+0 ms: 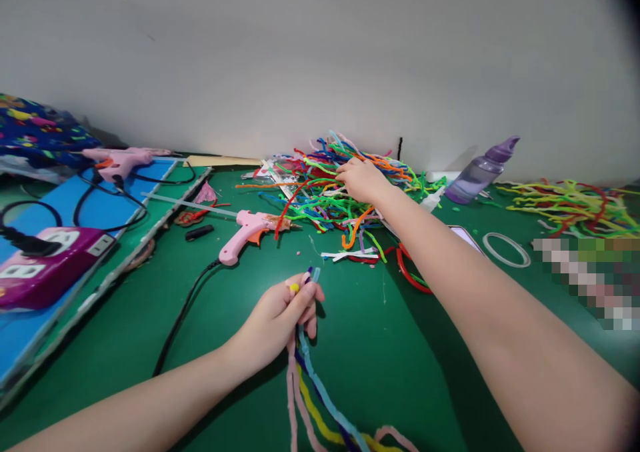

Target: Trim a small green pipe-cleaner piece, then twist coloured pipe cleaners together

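My left hand [295,305] is closed in a pinch round several pipe cleaners [320,385] near the middle of the table. They are pink, yellow, dark blue and light blue; their short ends poke out above the fingers, and their long ends hang down toward the bottom edge. Further back, my right hand [364,180] reaches into a big tangled pile of coloured pipe cleaners [320,205]. Its thumb and index finger are bent together at the pile, and green strands lie at the fingertips. Which strand they pinch is hard to see.
A pink glue gun [245,235] lies left of the pile, its cord running forward. Another glue gun [123,162] and a purple power strip [55,265] sit at left. A purple water bottle [477,172], a tape ring [506,250] and more pipe cleaners [570,205] are at right.
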`<state>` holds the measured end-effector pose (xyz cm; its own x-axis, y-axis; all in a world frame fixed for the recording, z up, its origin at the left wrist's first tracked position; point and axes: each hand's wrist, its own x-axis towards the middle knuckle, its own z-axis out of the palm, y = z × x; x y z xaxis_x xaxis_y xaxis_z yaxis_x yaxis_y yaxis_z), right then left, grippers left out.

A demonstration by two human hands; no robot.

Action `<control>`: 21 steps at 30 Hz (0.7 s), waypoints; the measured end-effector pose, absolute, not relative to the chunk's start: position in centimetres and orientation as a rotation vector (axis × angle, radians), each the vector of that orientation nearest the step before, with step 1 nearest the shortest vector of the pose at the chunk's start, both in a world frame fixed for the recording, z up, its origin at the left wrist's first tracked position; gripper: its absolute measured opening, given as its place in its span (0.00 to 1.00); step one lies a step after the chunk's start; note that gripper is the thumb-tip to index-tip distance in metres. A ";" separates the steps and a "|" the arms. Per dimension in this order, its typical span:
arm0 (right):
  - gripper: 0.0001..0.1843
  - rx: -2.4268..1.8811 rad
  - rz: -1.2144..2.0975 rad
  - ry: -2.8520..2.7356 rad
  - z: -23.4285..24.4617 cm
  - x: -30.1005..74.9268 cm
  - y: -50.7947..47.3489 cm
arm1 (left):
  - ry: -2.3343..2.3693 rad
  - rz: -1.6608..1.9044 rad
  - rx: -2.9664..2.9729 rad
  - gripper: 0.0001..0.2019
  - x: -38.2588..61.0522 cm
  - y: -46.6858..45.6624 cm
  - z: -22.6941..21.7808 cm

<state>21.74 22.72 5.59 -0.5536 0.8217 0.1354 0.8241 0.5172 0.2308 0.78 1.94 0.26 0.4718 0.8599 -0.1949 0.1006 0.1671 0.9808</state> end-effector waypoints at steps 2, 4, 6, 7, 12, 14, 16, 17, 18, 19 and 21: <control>0.19 -1.508 -0.399 -2.719 5.2 21.7 23.1 | 0.954 0.683 1.309 0.18 0.8 1.9 0.4; 0.19 -1.533 -0.388 -2.691 4.8 21.6 23.3 | 0.948 0.686 1.298 0.18 0.8 1.9 0.5; 0.20 -1.536 -0.390 -2.647 4.7 21.5 23.2 | 0.947 0.686 1.281 0.18 0.8 1.9 0.6; 0.20 -1.531 -0.394 -2.622 4.7 21.4 23.1 | 0.949 0.686 1.276 0.18 0.8 1.9 0.6; 0.22 -1.501 -0.339 -2.428 5.8 21.1 22.7 | 0.956 0.681 1.293 0.19 0.8 1.9 0.5; 0.22 -1.489 -0.253 -2.304 6.5 21.1 22.7 | 0.951 0.682 1.300 0.18 0.8 1.9 0.5; 0.23 -1.441 -0.181 -2.232 7.1 21.3 22.9 | 0.948 0.682 1.305 0.18 0.8 1.8 0.4; 0.24 -1.402 -0.162 -2.214 7.4 21.4 23.0 | 0.945 0.683 1.309 0.18 0.8 1.8 0.4; 0.24 -1.359 -0.152 -2.197 7.7 21.6 23.1 | 0.943 0.684 1.311 0.18 0.8 1.8 0.4; 0.25 -1.324 -0.151 -2.173 8.0 21.7 23.2 | 0.942 0.685 1.312 0.18 0.8 1.8 0.4; 0.25 -1.290 -0.168 -2.105 8.3 22.1 23.4 | 0.940 0.688 1.307 0.18 0.8 1.8 0.4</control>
<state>22.11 23.40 8.35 -0.3009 0.7496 0.5896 0.8338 0.5068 -0.2189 0.78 1.82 0.38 0.4784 0.8590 -0.1825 0.0860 0.1610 0.9832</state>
